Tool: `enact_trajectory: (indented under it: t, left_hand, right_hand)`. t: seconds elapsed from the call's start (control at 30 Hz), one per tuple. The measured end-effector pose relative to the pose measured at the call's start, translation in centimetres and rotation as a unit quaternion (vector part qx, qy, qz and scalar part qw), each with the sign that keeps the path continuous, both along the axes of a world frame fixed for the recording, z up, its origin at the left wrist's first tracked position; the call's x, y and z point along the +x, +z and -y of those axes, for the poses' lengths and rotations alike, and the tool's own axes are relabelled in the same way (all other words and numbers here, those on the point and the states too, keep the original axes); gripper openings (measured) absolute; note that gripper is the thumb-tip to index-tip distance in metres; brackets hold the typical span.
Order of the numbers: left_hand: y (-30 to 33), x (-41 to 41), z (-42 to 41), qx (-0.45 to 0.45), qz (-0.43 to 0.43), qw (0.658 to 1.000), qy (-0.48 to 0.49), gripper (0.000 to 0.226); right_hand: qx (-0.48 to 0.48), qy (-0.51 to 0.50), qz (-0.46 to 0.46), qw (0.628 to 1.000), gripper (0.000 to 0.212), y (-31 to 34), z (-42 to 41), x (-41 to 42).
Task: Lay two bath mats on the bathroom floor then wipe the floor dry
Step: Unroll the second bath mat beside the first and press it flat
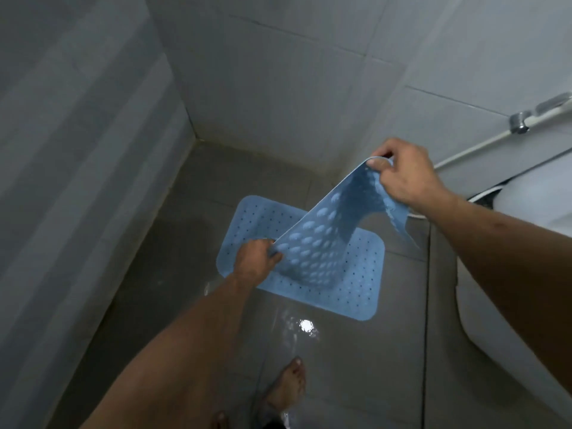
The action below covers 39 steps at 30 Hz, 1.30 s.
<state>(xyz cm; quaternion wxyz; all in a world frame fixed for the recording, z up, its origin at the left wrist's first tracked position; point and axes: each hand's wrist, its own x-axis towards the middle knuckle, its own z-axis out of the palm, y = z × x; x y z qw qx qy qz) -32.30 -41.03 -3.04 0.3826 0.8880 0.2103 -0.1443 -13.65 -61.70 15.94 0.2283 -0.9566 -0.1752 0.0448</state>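
A blue perforated bath mat (362, 292) lies flat on the wet grey floor (356, 366) near the far corner. A second blue mat (322, 236) hangs in the air above it, sagging, with its suction-cup underside towards me. My left hand (255, 258) grips its lower left corner. My right hand (405, 174) pinches its upper right corner, held higher and further right.
Tiled walls (278, 88) close in on the left and at the back. A white toilet (526, 289) stands at the right, with a spray hose and chrome fitting (520, 122) on the wall above it. My bare feet (288, 388) stand on the wet, shiny floor below the mats.
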Motion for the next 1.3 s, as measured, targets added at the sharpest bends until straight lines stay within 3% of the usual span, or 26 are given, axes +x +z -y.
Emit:
enact_trajectory:
  t: [0.13, 0.2, 0.37, 0.47, 0.53, 0.57, 0.67, 0.7, 0.77, 0.83, 1.0, 1.13, 1.3]
  left_hand:
    - [-1.2, -3.8, 0.7, -0.039, 0.017, 0.999, 0.015, 0.005]
    - [-1.1, -5.0, -0.5, -0.046, 0.012, 0.999, 0.019, 0.013]
    - [-1.9, -10.2, -5.5, -0.013, -0.06, 0.989, -0.136, 0.016]
    - [-3.9, -14.6, -8.1, -0.02, -0.039, 0.998, -0.047, 0.02]
    - [-3.9, -16.1, -8.5, 0.014, -0.016, 0.999, -0.025, 0.008]
    - [-4.1, -16.1, -8.4, 0.026, -0.01, 0.999, -0.024, 0.016]
    - [-3.1, -12.6, -6.2, 0.0, 0.0, 1.0, -0.031, 0.099]
    - [-2.8, -10.6, -5.1, 0.003, 0.019, 0.999, -0.05, 0.118]
    - [-0.9, -6.1, -1.6, 0.008, 0.078, 0.995, -0.068, 0.129]
    - [1.6, -1.9, 2.2, -0.011, 0.139, 0.988, -0.071, 0.118]
    - [3.9, 2.8, 6.8, 0.017, 0.205, 0.977, -0.059, 0.036]
    - [5.5, 2.8, 9.3, 0.018, 0.187, 0.976, -0.11, 0.035]
    - [4.9, 1.2, 13.6, -0.194, 0.036, 0.971, -0.136, 0.039]
  right_hand:
    - [-0.01, -0.03, 0.004, 0.999, 0.008, 2.3, 1.3, -1.6]
    - [-0.018, -0.028, 0.008, 0.999, 0.011, 3.0, 1.3, -2.6]
    - [0.037, -0.103, 0.019, 0.994, 0.018, 4.9, 1.8, -4.8]
    - [0.043, -0.137, 0.011, 0.99, 0.023, 5.8, 3.3, -5.7]
    - [0.046, -0.142, -0.004, 0.989, 0.025, 5.7, 4.3, -6.8]
    - [0.047, -0.135, -0.019, 0.989, 0.024, 5.5, 4.8, -7.4]
    - [0.014, -0.059, -0.06, 0.996, 0.018, 3.8, 5.3, -9.0]
    - [-0.006, -0.018, -0.065, 0.998, 0.016, 3.1, 5.0, -9.3]
    - [-0.059, 0.067, -0.065, 0.994, 0.013, 1.8, 3.9, -9.7]
    - [-0.115, 0.162, -0.049, 0.979, 0.014, 1.0, 3.2, -10.0]
    - [-0.17, 0.238, -0.008, 0.956, 0.015, 3.4, 5.9, -9.6]
    - [-0.152, 0.243, 0.013, 0.958, 0.014, 5.7, 9.5, -8.9]
    - [-0.117, 0.248, 0.03, 0.961, 0.015, 6.9, 12.8, -8.6]
